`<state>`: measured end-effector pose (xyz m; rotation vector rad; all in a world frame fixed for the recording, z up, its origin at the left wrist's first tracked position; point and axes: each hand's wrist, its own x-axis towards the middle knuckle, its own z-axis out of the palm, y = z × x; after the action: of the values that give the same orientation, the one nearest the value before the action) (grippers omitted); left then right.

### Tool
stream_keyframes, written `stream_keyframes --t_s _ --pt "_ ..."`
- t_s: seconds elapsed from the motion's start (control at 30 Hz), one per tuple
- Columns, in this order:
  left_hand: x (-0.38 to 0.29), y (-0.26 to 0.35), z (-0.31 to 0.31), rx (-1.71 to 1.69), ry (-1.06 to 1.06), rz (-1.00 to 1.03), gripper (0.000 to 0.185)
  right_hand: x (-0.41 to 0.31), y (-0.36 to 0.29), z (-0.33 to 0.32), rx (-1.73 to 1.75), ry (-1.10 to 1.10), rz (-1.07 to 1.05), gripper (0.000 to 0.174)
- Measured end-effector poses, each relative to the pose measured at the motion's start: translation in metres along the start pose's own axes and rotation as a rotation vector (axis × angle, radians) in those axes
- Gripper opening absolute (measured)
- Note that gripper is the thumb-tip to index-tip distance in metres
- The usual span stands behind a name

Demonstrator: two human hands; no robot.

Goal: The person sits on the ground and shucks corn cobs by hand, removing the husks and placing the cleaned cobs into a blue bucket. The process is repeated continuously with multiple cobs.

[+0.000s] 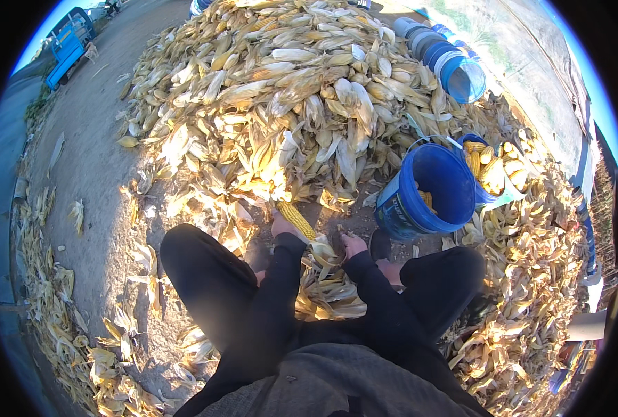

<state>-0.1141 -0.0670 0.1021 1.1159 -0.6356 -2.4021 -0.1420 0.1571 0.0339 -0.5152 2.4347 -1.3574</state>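
Between my knees, my left hand (pixel 283 224) grips an ear of yellow corn (pixel 297 221), its kernels bare along most of the length. Pale husk leaves (pixel 323 251) hang at the ear's near end. My right hand (pixel 353 245) is closed at the right edge of these leaves, seemingly pinching husk, though its fingertips are partly hidden. Loose husks (pixel 330 297) lie on the ground below both hands. Just right of my right hand, a blue plastic bucket (pixel 392 208) leans, with a few bare corn ears (pixel 427 200) inside.
A large heap of unhusked corn (pixel 288 88) rises ahead. Behind the blue bucket, another blue bucket (pixel 473 139) is full of husked ears (pixel 491 174). Stacked buckets (pixel 439 57) lie sideways at the upper right. Discarded husks (pixel 517 292) spread along the right. A blue cart (pixel 65 52) stands far left.
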Motion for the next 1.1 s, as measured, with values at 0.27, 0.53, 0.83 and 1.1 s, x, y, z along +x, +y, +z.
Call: stream_keyframes --t_s 0.27,0.53,0.83,1.1 --pt "0.025 0.022 -0.089 0.339 0.161 0.24 0.031 -0.03 -0.111 -0.019 -0.537 -0.113 0.093 0.048" --pt "-0.071 -0.001 0.037 0.869 -0.051 0.341 0.024 0.027 -0.089 -0.003 0.418 0.084 0.177 0.061" --pt "0.021 -0.033 -0.048 0.458 -0.243 0.538 0.012 0.027 -0.088 0.032 0.683 0.252 0.431 0.049" --pt "-0.015 -0.019 -0.043 -0.2 0.004 -0.228 0.022 0.016 -0.074 -0.001 1.307 0.384 0.514 0.052"
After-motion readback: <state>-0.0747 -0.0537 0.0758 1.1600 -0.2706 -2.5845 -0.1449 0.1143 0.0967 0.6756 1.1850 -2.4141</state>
